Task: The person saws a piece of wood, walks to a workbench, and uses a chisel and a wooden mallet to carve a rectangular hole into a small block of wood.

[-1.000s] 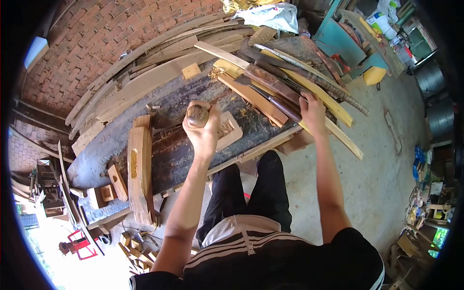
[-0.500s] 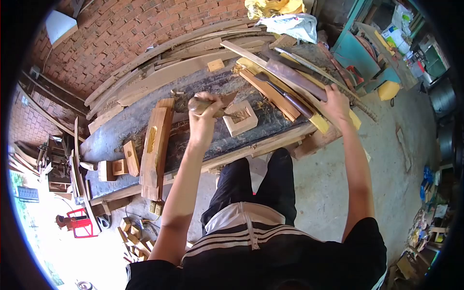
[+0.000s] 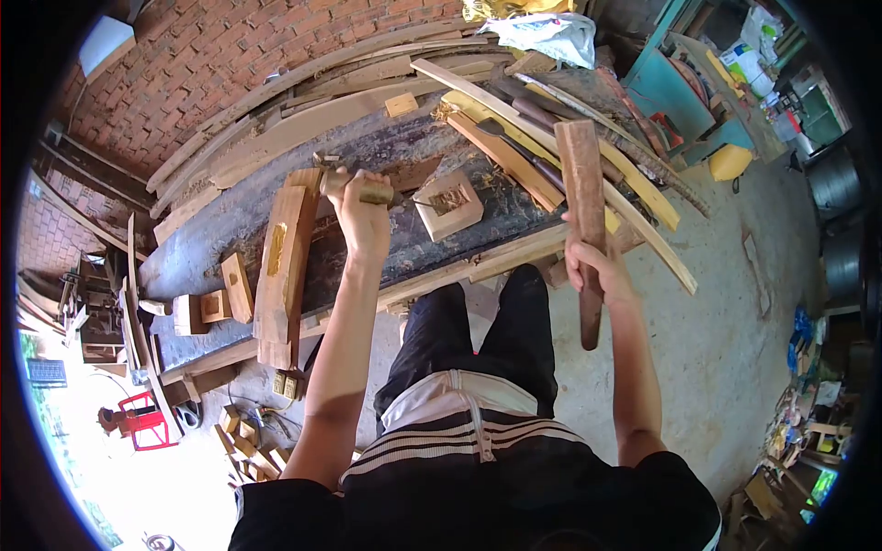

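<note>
A pale, squared wooden block with a chip-filled rectangular recess (image 3: 457,223) sits on the dark-topped wooden counter (image 3: 404,151). The left hand (image 3: 366,219), the nearer one, is just left of the block, its fingers clenched around a thick, rounded brown tool handle (image 3: 372,191). The handle's long axis runs sideways, its narrow dark blade pointing right, toward the block's recess; whether the tip touches wood I cannot tell. The right hand (image 3: 612,275) is well apart to the block's right, its fingers wrapped around a long reddish-brown wooden bar (image 3: 579,170) by its nearer part. The bar's far end rises past the grip, clear of the block.
</note>
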